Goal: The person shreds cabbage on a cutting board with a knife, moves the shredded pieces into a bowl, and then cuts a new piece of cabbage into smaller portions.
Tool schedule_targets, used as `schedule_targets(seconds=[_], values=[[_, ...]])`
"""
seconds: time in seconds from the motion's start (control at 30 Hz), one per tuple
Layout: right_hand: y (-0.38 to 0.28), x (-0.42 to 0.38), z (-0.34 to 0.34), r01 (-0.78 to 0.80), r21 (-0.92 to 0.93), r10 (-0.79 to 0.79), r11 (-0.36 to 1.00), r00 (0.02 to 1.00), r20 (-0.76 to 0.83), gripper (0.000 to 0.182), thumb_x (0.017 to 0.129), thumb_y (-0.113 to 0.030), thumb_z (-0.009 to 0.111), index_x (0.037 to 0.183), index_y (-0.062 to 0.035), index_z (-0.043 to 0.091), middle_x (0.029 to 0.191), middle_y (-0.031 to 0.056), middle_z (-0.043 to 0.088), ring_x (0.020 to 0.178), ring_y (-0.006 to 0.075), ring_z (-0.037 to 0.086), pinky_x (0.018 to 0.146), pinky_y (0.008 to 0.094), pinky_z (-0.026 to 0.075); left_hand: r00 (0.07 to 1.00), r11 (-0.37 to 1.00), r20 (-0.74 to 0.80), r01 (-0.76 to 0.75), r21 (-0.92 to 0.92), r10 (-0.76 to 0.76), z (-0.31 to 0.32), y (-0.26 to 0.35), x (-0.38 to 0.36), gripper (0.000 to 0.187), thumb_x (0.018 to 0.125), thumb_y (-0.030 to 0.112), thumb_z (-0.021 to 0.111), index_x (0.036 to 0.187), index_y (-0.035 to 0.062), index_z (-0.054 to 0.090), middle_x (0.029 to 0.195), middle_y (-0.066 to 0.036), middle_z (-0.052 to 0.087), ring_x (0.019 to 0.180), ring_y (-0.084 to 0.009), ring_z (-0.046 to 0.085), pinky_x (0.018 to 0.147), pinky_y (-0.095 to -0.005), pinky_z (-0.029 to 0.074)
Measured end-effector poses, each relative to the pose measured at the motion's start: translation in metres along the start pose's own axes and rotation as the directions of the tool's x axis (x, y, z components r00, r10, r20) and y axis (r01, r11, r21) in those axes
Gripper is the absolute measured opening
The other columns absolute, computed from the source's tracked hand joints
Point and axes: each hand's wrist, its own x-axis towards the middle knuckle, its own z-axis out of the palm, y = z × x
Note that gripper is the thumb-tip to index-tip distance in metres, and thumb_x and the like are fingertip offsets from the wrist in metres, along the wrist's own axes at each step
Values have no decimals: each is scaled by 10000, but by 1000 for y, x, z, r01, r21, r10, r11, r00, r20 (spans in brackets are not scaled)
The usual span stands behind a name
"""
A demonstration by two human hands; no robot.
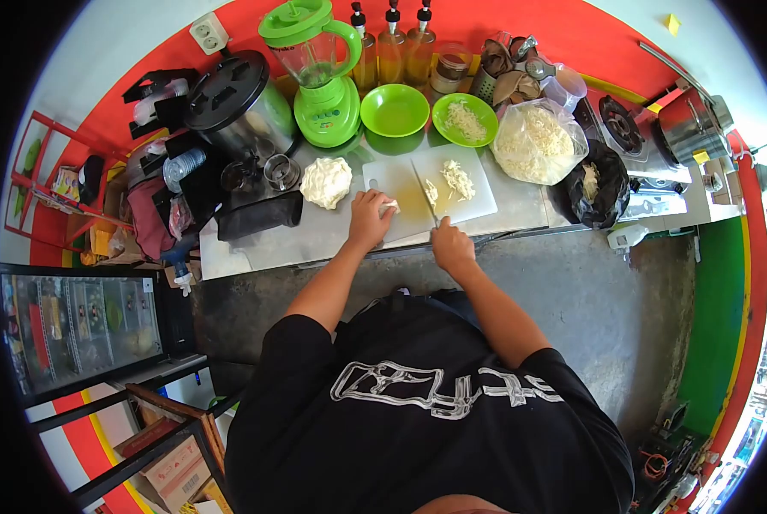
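Observation:
My right hand [453, 246] grips a knife [424, 190] by its handle, the blade pointing away over a white cutting board [479, 203]. My left hand [370, 219] is closed around a small pale piece of food [390, 206] at the board's left side; its exact kind is hard to make out. Right of the blade lie shredded pale strips [458, 181], which look like cabbage, with a few more bits against the blade. A whitish, lumpy head of cabbage [325, 182] sits on the metal counter [238, 257], left of the board.
Behind the board stand a green bowl [395, 110], another green bowl [442, 111] with shreds, and a green blender [328, 111]. To the right are a clear bag [535, 141] of shreds and a black bag [602, 184]. A black pouch [259, 216] lies left.

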Motion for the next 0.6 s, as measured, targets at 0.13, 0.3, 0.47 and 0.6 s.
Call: schedule_targets(seconds=[0.13,0.3,0.47,0.6], values=[[0,-2,-14,27,39,-25,999,998,-49,359,1012,-350,530,1095,-1,520,967,278,704,917,458,697,818,533,555,997,996,15,78,-31,-78,16,18,6,156,790,109,764,888,50,657,896,-103,628,867,-316,616,846,-422,456],[1,-1,-6,137,106,-132,985,990,-52,367,995,-334,559,1070,22,511,944,317,681,882,478,685,777,562,543,986,982,-26,159,-98,-162,34,20,3,148,820,123,750,864,32,641,868,-110,614,820,-307,660,733,-416,501],[-2,-11,-3,219,1,-219,976,976,-6,344,1033,-332,495,1078,9,495,828,258,698,798,442,702,719,546,558,991,990,-45,125,-59,-128,28,27,2,164,842,125,731,890,31,606,888,-128,597,825,-348,650,697,-428,506],[6,-17,-4,220,-34,-221,975,975,-9,353,1053,-345,454,1089,5,490,769,225,699,760,430,706,696,537,563,993,993,-39,111,-50,-113,29,27,4,167,850,121,720,892,39,581,902,-133,588,820,-372,636,692,-439,500]])
